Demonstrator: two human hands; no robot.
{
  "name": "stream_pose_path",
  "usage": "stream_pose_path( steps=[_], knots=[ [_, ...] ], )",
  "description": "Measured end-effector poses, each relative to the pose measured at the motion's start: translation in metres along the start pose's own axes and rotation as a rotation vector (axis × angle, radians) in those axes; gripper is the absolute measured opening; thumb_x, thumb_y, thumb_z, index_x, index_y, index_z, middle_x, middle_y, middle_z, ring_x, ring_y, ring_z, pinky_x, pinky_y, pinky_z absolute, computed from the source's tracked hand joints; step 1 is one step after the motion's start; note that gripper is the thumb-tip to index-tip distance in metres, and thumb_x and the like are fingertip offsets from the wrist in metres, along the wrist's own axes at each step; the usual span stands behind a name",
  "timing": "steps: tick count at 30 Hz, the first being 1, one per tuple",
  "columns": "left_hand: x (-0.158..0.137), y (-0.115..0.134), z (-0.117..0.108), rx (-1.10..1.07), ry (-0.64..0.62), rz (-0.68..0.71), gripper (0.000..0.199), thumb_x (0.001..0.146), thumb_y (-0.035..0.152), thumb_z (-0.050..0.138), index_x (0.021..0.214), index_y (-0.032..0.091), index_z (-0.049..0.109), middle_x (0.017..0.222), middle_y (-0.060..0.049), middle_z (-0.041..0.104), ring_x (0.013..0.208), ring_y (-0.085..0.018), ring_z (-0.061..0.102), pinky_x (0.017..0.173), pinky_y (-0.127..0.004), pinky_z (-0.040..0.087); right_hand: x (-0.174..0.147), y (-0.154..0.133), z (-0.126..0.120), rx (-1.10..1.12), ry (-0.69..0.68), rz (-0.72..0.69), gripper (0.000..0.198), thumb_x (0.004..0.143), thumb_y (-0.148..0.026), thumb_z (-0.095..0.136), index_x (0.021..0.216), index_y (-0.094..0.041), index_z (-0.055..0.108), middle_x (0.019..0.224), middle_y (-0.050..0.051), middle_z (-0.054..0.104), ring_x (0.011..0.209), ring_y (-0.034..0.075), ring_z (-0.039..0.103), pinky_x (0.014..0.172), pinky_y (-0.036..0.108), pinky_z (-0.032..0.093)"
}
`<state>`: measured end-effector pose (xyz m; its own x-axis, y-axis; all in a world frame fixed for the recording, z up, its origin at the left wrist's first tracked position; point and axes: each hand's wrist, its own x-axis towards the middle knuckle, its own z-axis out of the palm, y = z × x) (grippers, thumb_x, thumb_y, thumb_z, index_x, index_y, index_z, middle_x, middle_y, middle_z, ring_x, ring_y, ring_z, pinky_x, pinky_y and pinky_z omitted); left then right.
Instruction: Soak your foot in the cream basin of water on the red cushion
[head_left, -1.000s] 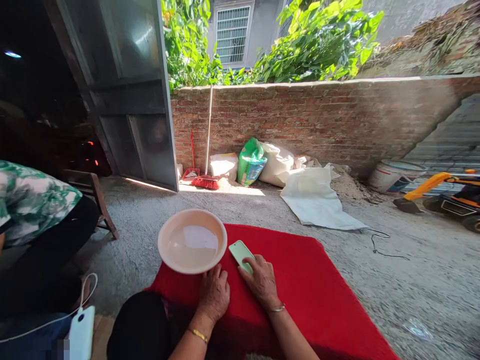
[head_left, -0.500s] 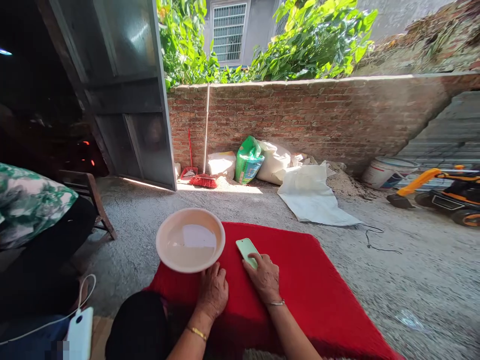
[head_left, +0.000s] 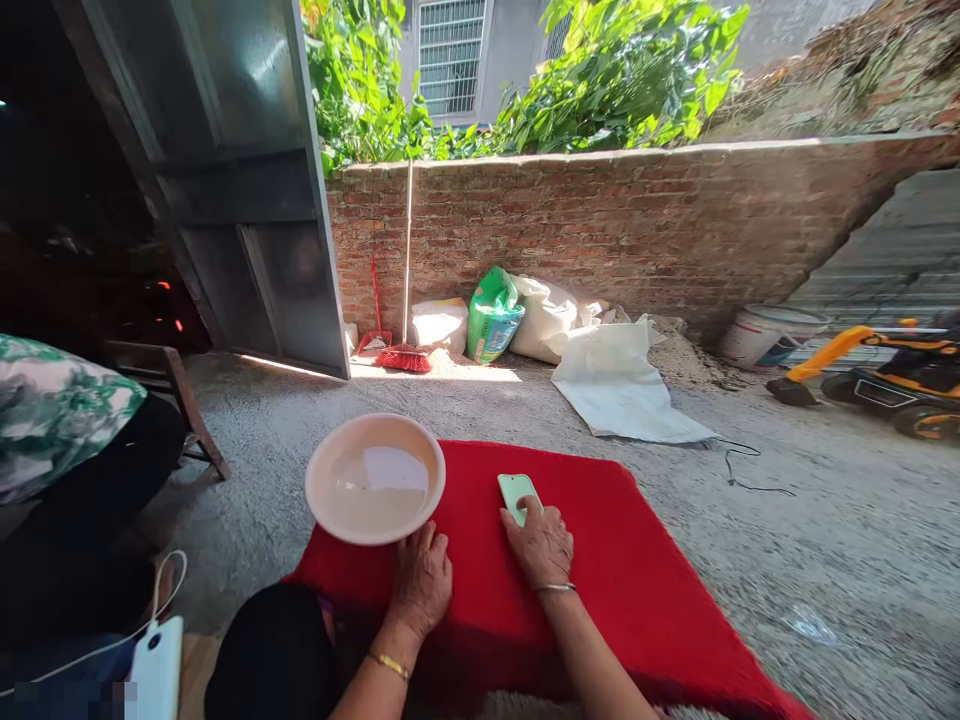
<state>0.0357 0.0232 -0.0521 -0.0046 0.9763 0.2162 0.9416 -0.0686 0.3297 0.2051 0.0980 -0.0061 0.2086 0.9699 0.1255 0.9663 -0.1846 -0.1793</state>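
Note:
A light-green phone (head_left: 517, 490) lies on a red cloth (head_left: 600, 580) that covers a low table. My right hand (head_left: 540, 545) grips its lower end, thumb and fingers around the sides, with the palm hiding part of it. To the left, a pale pink basin (head_left: 330, 510) holds what looks like clear water, with a bright reflection on it. My left hand (head_left: 424, 575) rests on the cloth at the basin's near right side, holding nothing visible. Its fingers are loosely stretched, their tips at the rim; whether they touch it I cannot tell.
At the left, a person in a patterned top (head_left: 67, 420) sits by a wooden chair (head_left: 187, 410). A white phone (head_left: 157, 665) with a cable is at lower left. Sacks (head_left: 495, 315), a broom (head_left: 405, 358) and a bucket (head_left: 772, 335) stand along the brick wall; a toy excavator (head_left: 885, 370) is right.
My right hand has slid the green phone to the right across the cloth. The left hand stays beside the basin. The whole view has shifted slightly.

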Motion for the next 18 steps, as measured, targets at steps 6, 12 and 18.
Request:
stream_pose_path(
  steps=[6,12,18],
  knots=[
    [-0.002,-0.004,0.003,0.014,0.025,0.029,0.034,0.086,0.011,0.042,0.109,0.021,0.065,0.129,-0.008,0.063,0.125,-0.024,0.053,0.110,-0.047,0.039,-0.021,-0.035,0.008,0.026,-0.031,-0.269,0.031,0.089,-0.045,0.058,0.115,-0.028,0.064,0.101,0.006,0.064,0.094,0.020,0.062,0.080,0.028,0.041],
    [0.000,-0.002,0.003,0.005,0.033,0.008,0.033,0.086,0.012,0.042,0.105,0.023,0.066,0.128,-0.006,0.063,0.124,-0.022,0.053,0.111,-0.044,0.038,-0.017,-0.006,0.004,-0.024,-0.024,-0.273,0.030,0.089,-0.042,0.057,0.113,-0.027,0.066,0.099,0.008,0.065,0.091,0.022,0.063,0.078,0.031,0.043],
    [0.000,0.005,-0.003,-0.017,-0.010,-0.014,0.035,0.088,0.012,0.039,0.109,0.022,0.066,0.129,-0.008,0.063,0.126,-0.022,0.053,0.111,-0.042,0.037,0.018,0.114,-0.012,-0.034,0.081,0.184,0.045,0.091,-0.056,0.043,0.116,-0.026,0.066,0.089,0.011,0.065,0.083,0.028,0.066,0.073,0.041,0.048]
  ],
)
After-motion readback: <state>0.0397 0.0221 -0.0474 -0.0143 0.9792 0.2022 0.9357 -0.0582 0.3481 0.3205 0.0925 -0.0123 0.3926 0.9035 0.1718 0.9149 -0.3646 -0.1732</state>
